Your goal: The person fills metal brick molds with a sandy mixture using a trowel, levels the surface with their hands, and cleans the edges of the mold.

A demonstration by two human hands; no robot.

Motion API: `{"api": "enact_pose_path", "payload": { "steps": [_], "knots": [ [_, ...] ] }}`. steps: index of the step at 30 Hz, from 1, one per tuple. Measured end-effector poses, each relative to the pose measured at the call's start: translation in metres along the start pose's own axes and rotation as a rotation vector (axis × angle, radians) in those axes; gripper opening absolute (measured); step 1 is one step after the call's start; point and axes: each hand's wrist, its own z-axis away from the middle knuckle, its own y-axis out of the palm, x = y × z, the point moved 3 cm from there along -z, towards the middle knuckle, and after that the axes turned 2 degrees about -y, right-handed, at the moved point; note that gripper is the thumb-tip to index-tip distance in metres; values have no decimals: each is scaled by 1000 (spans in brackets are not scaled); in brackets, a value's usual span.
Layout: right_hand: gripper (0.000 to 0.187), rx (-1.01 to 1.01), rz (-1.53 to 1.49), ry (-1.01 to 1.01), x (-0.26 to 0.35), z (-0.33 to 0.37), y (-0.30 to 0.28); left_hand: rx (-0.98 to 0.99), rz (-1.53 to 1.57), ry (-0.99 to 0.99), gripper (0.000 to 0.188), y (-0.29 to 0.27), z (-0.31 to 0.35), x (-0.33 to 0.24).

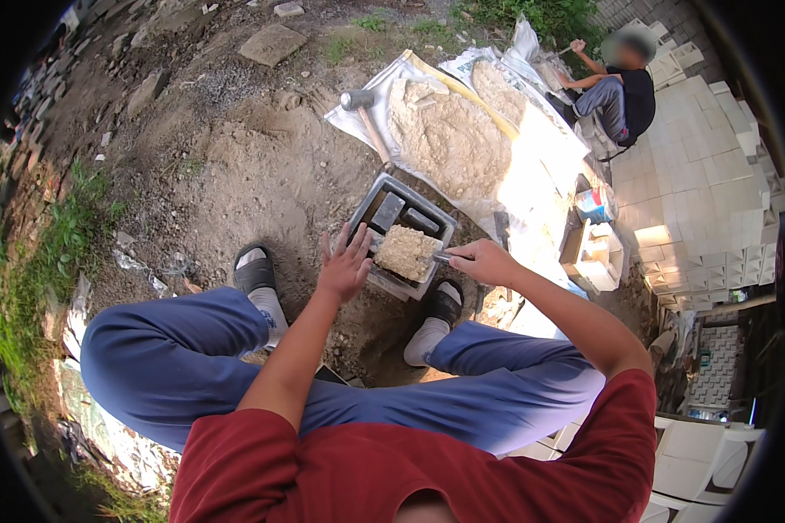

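My right hand (484, 262) grips the dark handle of a trowel (443, 256), its blade hidden under a heap of pale, crumbly mix (407, 252). That heap sits over the near part of a grey rectangular mould (419, 199) on the ground between my feet. Inside the mould's far part, two grey blocks (387, 212) stand up with dark gaps around them. My left hand (347, 264) is at the mould's left side, fingers stretched out and pointing away from me. It appears to hold nothing; whether it touches the rim I cannot tell.
Beyond the mould, a mallet (358, 100) lies beside a large pile of pale mix (449, 131) on white sheeting. Another person (624, 91) sits at the far right. A bucket (595, 205) and a white block (604, 257) stand right; pale blocks (698, 166) are stacked behind.
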Motion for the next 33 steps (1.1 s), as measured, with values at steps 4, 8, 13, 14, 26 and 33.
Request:
{"api": "enact_pose_path", "payload": {
  "steps": [4,8,13,14,26,33],
  "knots": [
    [38,30,-29,59,1,1,-1,-12,-34,47,69,1,4,-16],
    [39,3,-3,-6,-6,-3,0,-29,-19,98,76,7,6,-28],
    [38,-61,-8,-68,-11,-3,0,-27,-18,76,80,9,6,-34],
    [38,-62,-9,-67,-12,-2,0,-29,-21,71,81,9,6,-35],
    [37,-7,-1,25,-30,1,-17,-38,10,29,108,-3,-5,-53],
    [39,-3,-62,50,-52,5,-25,-114,-64,-49,109,-6,-30,-26]
  ]
}}
